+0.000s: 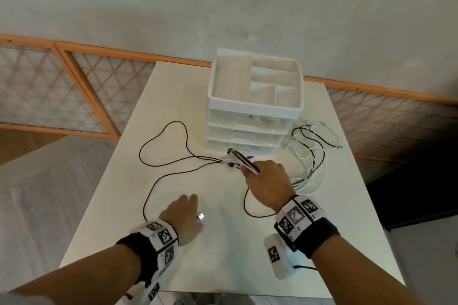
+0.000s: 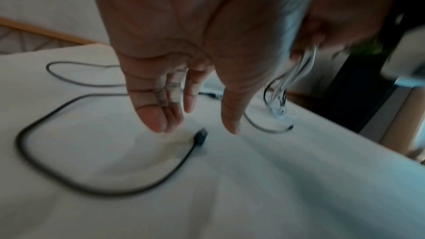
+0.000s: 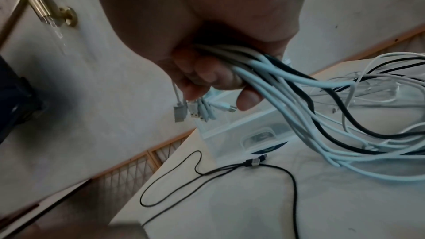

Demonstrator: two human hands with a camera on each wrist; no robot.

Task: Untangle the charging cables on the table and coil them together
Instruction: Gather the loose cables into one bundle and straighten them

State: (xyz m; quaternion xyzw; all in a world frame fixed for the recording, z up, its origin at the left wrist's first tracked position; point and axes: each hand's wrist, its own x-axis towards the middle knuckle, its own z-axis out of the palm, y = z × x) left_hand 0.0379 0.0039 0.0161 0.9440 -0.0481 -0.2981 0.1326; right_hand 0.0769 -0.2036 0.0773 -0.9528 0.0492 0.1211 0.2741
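My right hand (image 1: 257, 171) grips a bundle of white and black charging cables (image 3: 287, 86) in a fist above the table's middle. Their plug ends (image 3: 195, 110) stick out past the fingers, and the loose lengths (image 1: 309, 156) trail onto the table to the right. A separate long black cable (image 1: 148, 146) lies in loops on the left half of the table. Its plug (image 2: 201, 136) lies just under my left hand (image 2: 195, 126), which hovers with straight fingers and holds nothing. In the head view the plug (image 1: 200, 217) shows beside my left hand (image 1: 188, 208).
A white drawer organiser (image 1: 255, 106) with an open compartment tray on top stands at the back middle of the white table (image 1: 223, 267). The black cable's other connector (image 3: 253, 163) lies in front of its lowest drawer. The table edges drop off left and right.
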